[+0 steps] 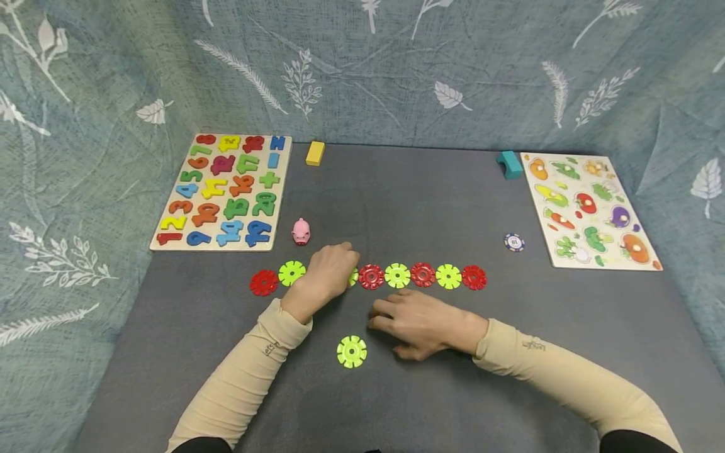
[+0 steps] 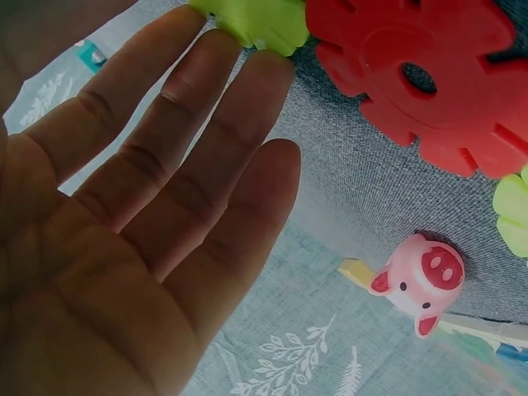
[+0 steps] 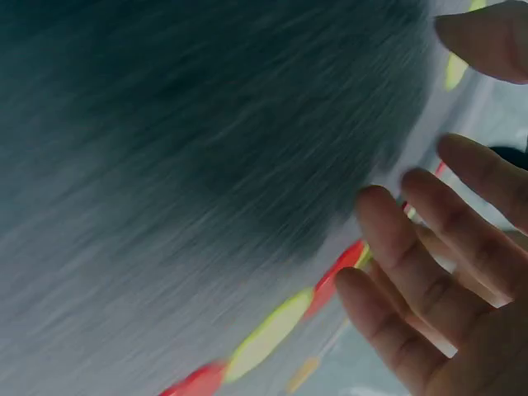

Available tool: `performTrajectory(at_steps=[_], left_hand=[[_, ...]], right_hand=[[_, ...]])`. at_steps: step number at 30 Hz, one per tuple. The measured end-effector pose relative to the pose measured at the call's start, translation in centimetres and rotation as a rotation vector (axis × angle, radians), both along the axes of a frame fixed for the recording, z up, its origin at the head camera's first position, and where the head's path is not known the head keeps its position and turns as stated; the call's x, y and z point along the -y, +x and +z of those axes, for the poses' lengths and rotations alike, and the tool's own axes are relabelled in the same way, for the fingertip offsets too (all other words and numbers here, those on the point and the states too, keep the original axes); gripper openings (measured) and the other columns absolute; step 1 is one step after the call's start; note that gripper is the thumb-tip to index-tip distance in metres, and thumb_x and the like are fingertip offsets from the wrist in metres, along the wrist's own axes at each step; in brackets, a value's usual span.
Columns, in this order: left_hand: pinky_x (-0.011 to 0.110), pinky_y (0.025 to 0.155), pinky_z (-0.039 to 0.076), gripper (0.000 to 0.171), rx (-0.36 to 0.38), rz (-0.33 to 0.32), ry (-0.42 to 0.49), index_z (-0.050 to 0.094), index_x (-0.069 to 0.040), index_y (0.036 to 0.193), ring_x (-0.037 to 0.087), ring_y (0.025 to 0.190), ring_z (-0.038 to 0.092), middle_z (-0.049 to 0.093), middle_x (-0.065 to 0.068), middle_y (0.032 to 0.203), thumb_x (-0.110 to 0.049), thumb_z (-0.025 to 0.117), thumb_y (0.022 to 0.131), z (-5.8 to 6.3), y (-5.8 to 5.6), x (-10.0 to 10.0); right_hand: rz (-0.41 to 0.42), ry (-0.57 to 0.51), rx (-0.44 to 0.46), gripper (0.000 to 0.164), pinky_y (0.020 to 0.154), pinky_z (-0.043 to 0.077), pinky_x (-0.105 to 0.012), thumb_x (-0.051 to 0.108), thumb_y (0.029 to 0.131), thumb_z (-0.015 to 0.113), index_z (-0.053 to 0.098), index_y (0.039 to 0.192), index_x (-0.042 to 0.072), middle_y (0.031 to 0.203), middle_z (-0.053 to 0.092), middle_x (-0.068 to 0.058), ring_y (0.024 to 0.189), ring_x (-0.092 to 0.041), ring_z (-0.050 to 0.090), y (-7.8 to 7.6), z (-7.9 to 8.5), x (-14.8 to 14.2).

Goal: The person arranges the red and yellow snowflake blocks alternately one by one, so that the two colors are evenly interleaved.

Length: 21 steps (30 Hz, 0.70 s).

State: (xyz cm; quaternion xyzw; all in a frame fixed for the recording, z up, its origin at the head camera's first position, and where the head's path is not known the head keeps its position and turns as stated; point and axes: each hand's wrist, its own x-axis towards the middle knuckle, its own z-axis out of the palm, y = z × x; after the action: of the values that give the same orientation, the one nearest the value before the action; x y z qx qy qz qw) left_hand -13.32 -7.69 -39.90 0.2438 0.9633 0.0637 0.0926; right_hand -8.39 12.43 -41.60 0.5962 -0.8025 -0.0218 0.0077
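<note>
A row of alternating red and green notched plastic discs crosses the grey table. Over its left part my left hand (image 1: 324, 277) reaches, hiding some of the row. In the left wrist view its fingers are nearly straight, their tips touching a green disc (image 2: 262, 23), beside a large red disc (image 2: 371, 70). My right hand (image 1: 419, 322) hovers or rests just in front of the row, below a red disc (image 1: 371, 268) and a green disc (image 1: 398, 268). Its fingers are spread and hold nothing. A separate green disc (image 1: 343, 353) lies nearer, between both forearms.
Behind the row stands a pink pig figure (image 1: 301, 231). A number puzzle board (image 1: 216, 246) lies at the back left, a vegetable puzzle board (image 1: 600, 261) at the back right. A yellow block (image 1: 314, 153), a teal arch block (image 1: 511, 165) and a poker chip (image 1: 514, 242) are also out.
</note>
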Motion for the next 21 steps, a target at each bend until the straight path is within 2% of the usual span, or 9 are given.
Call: performTrajectory(at_steps=[6,9,15,21], left_hand=[[0.040,0.059,0.053,0.017,-0.012,0.005,-0.002,0.072,-0.003,0.094,0.026,0.069,0.060,0.063,0.012,0.086,-0.006,0.078,0.078,0.0,0.1,-0.1],[0.041,0.059,0.053,0.017,-0.006,0.004,-0.002,0.072,-0.003,0.094,0.026,0.070,0.060,0.063,0.012,0.087,-0.006,0.077,0.078,0.0,0.1,-0.1],[0.041,0.061,0.054,0.019,0.003,0.004,-0.002,0.072,-0.003,0.096,0.026,0.072,0.061,0.064,0.012,0.090,-0.006,0.077,0.078,0.0,0.0,0.0],[0.041,0.061,0.054,0.017,0.000,0.012,0.015,0.072,-0.003,0.094,0.026,0.071,0.060,0.064,0.012,0.090,-0.004,0.077,0.078,-0.1,0.0,0.1]], right_hand=[[0.086,0.090,0.003,0.060,0.076,0.049,-0.033,0.051,0.072,0.071,0.058,0.124,0.023,0.119,0.056,0.002,0.093,-0.015,0.057,0.8,0.1,3.6],[0.113,0.144,0.007,0.060,0.074,0.050,-0.032,0.051,0.070,0.071,0.058,0.122,0.025,0.119,0.056,0.003,0.093,-0.015,0.056,1.1,0.2,5.0],[0.152,0.180,-0.012,0.047,0.063,0.051,-0.028,0.046,0.066,0.075,0.063,0.107,0.025,0.108,0.057,0.004,0.081,-0.013,0.057,1.7,0.5,6.8],[0.179,0.192,0.027,0.042,0.063,0.053,-0.026,0.040,0.068,0.079,0.064,0.103,0.021,0.100,0.059,0.004,0.075,-0.013,0.061,2.1,0.5,7.5]])
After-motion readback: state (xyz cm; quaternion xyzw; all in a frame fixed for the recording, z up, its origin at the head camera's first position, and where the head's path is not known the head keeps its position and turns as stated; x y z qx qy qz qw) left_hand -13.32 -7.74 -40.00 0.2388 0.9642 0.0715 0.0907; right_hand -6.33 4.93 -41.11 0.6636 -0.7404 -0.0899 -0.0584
